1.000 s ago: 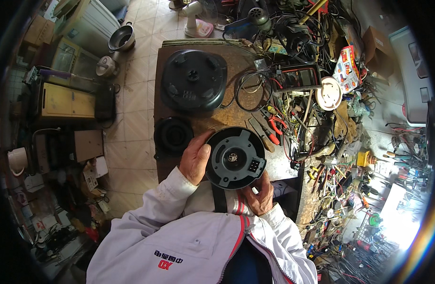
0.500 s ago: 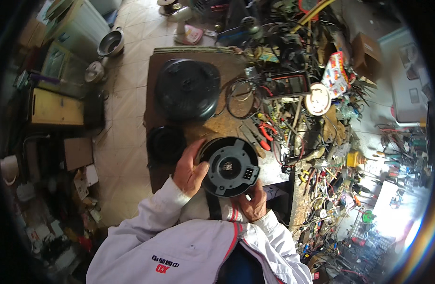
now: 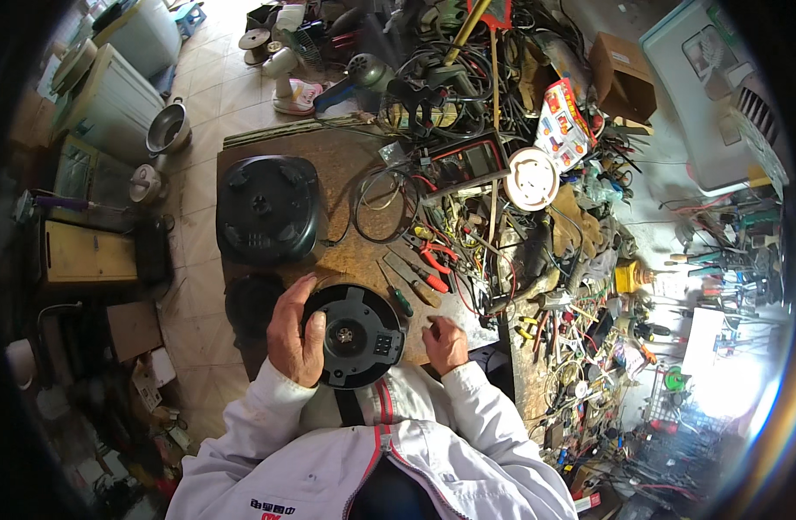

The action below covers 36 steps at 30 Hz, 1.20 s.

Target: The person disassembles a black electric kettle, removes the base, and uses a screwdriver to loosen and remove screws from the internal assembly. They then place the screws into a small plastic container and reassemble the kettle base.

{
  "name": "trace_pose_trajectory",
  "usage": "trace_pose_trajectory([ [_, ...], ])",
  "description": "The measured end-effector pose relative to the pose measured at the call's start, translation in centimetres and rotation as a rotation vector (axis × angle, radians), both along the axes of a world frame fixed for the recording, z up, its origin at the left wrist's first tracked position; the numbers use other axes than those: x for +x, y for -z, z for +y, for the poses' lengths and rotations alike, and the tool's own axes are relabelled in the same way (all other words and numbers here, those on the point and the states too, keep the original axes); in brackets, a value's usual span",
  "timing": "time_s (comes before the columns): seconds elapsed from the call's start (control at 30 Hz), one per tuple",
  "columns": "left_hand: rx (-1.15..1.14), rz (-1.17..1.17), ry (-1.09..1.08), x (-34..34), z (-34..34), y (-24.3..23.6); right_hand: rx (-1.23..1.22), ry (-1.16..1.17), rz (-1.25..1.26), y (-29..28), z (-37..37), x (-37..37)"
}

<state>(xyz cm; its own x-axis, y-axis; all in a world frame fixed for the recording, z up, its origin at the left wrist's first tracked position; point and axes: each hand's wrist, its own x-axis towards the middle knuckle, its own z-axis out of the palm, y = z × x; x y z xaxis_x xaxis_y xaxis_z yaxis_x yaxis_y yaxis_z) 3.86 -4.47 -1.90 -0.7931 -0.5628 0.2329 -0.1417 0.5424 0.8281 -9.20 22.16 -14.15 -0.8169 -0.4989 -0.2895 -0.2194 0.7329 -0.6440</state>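
My left hand (image 3: 296, 340) grips a round black appliance base (image 3: 348, 338) by its left side; its grey plate, central fitting and small slotted block face up. My right hand (image 3: 444, 345) is off the base, to its right, fingers curled; whatever they hold, if anything, is too small to make out. Just beyond lie a screwdriver with dark green handle (image 3: 401, 301), a file with wooden handle (image 3: 426, 293) and red-handled tools (image 3: 434, 258). A dark round part (image 3: 249, 312) sits left of my left hand, and a large black square housing (image 3: 268, 211) rests farther up the worktop.
The wooden worktop (image 3: 337, 264) carries a coiled cable (image 3: 381, 208), a meter (image 3: 463, 169) and, at right, a dense pile of wires, tools, gloves (image 3: 575, 217) and a white disc (image 3: 532, 179). A tiled floor (image 3: 194, 338) runs along the left, with cabinets (image 3: 90, 256) beside it.
My left hand and the base have shifted down and left in the picture, along with the surroundings. My right hand has left the base's lower rim and moved out to its right.
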Motion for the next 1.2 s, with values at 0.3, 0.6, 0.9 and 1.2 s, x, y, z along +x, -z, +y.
trace_pose_trajectory([
  [0.3,0.04,-0.073,-0.119,0.4,0.3,0.0,0.185,-0.244,0.363,6.3,-1.3,-8.5],
  [0.6,0.147,-0.087,-0.227,0.7,0.8,0.4,-0.066,-0.287,0.375,2.9,-1.7,-10.1],
  [0.9,0.426,0.05,-0.212,0.5,0.9,2.5,-0.656,-0.061,0.184,-18.6,-3.5,-5.0],
  [1.2,0.461,0.109,-0.193,0.5,0.8,2.3,-0.597,-0.266,0.229,-22.1,-7.8,-1.4],
])
